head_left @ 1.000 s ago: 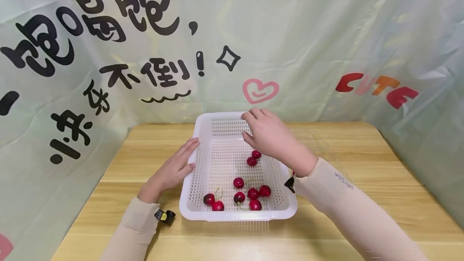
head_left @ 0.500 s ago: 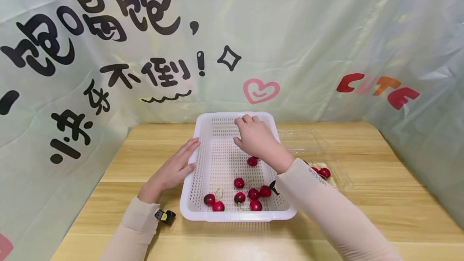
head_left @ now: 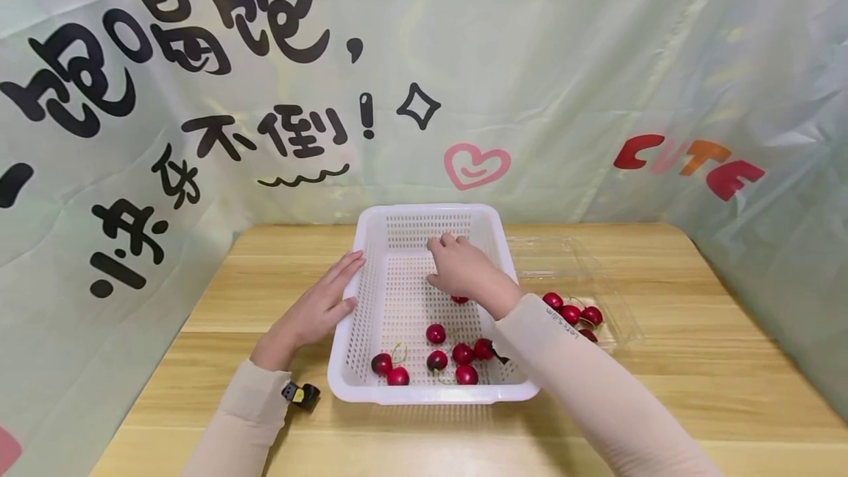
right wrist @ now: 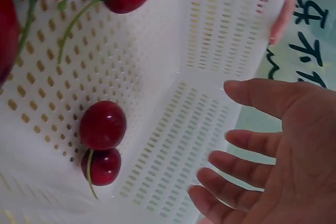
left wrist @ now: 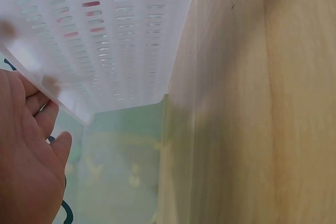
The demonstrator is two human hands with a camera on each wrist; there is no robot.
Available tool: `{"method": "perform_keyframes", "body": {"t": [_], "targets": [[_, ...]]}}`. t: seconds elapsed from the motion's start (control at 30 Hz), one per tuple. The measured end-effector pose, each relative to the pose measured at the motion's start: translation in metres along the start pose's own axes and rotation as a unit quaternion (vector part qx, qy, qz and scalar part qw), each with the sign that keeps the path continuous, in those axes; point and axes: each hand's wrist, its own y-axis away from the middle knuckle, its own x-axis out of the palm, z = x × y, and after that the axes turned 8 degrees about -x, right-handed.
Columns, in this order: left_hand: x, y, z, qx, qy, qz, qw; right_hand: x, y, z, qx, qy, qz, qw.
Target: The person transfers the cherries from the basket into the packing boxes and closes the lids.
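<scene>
A white perforated basket (head_left: 336, 359) stands on the table with several dark red cherries (head_left: 436, 333) inside, mostly near its front end. My left hand (head_left: 318, 311) rests against the basket's left rim with fingers extended; the left wrist view shows the same hand (left wrist: 34, 148) at the rim. Over the far half of the basket, my right hand (head_left: 464, 267) hovers, fingers apart and nothing held. In the right wrist view that hand (right wrist: 262, 156) is spread beside two touching cherries (right wrist: 103, 124), without contact.
Right of the basket, a clear plastic container (head_left: 619, 308) holds several cherries (head_left: 592, 316), partly hidden by the right sleeve. A small black and yellow device (head_left: 301, 394) is at the left cuff. Printed cloth (head_left: 543, 79) hangs behind the wooden table (head_left: 695, 359).
My right hand has moved left and lower over the basket, uncovering more of the container and its cherries while covering part of the upper cherries. My left hand has stayed at the rim.
</scene>
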Motion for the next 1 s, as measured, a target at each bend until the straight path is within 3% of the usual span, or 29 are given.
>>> {"method": "perform_keyframes", "body": {"t": [0.47, 1.0], "targets": [[0.0, 0.0, 0.002, -0.013, -0.001, 0.01, 0.9999, 0.022, -0.009, 0.004, 0.001, -0.02, 0.108, 0.9939], [0.001, 0.0, 0.002, -0.013, -0.003, 0.009, 0.9999, 0.027, -0.007, 0.007, 0.022, -0.006, 0.177, 0.984]]}}
